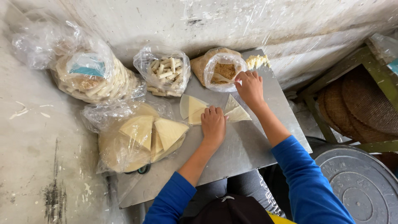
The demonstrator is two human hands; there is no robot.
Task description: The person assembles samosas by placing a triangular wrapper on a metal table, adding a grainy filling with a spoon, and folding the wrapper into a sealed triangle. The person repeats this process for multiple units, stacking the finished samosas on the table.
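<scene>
**Fingers on thin pastry and at the filling bag**

Fingers of the left hand (213, 124) lie curled and pressed down on a folded pastry sheet (194, 108), pinning it flat to the metal tray (244, 145) near the middle of the scene; they press rather than grasp. The right hand (250, 86), farther and to the right, reaches its bent fingertips to the rim of an open plastic bag of brown filling (224, 71); whether they pinch anything I cannot tell. Just below that hand lies a triangular pastry piece (237, 112).

Such sheets look light, thin and limp, likely to tear or crease, so they are best taken by an edge or corner with flat fingers. The filling seems loose and crumbly, suited to a small pinch.

To the left sits a bag of stacked pastry triangles (143, 139), farther off a bag of rolled sticks (164, 71).
</scene>
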